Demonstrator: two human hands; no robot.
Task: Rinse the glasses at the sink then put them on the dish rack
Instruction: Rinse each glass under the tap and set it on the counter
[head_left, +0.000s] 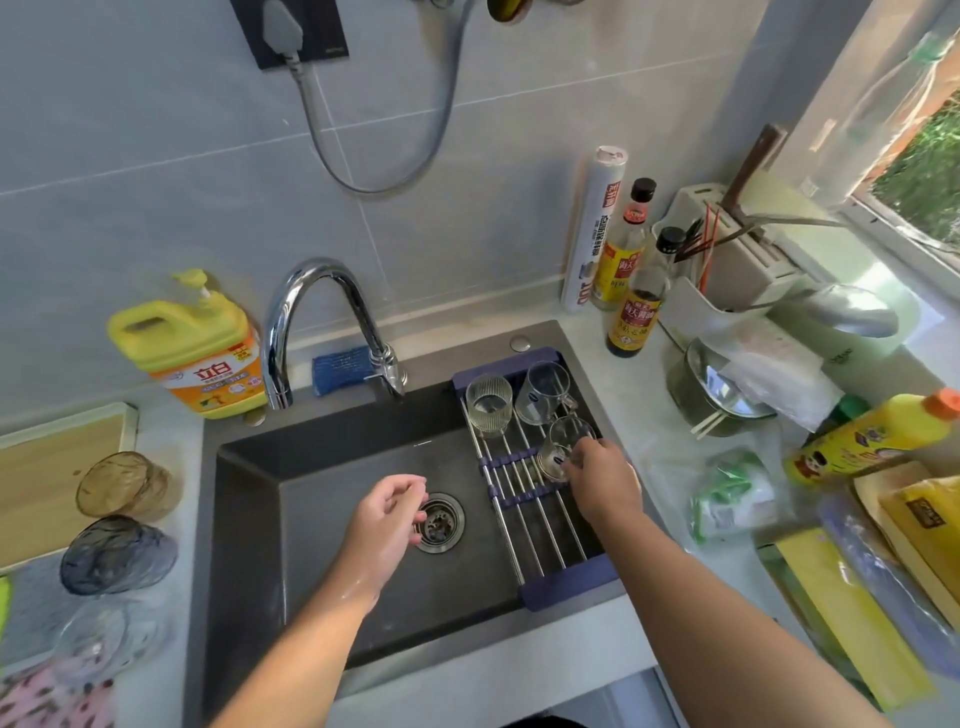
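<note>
A dish rack (524, 519) of metal rods with purple ends spans the right side of the dark sink (311, 571). On it stand a ribbed glass (489, 405) and a clear handled glass (545, 387). My right hand (605, 475) grips a third clear glass (563, 447), tilted on the rack. Wet and holding nothing, my left hand (387, 519) hovers over the drain (439, 522) with fingers loosely curled. On the counter to the left of the sink lie an amber glass (122, 483), a grey-blue glass (114, 553) and a clear glass (98, 639).
The chrome tap (311, 322) arches over the sink's back edge, with no water running. A yellow detergent jug (192, 348) and blue sponge (340, 366) sit behind. Sauce bottles (636, 306), a metal pot (722, 389), bags and a yellow bottle (872, 431) crowd the right counter.
</note>
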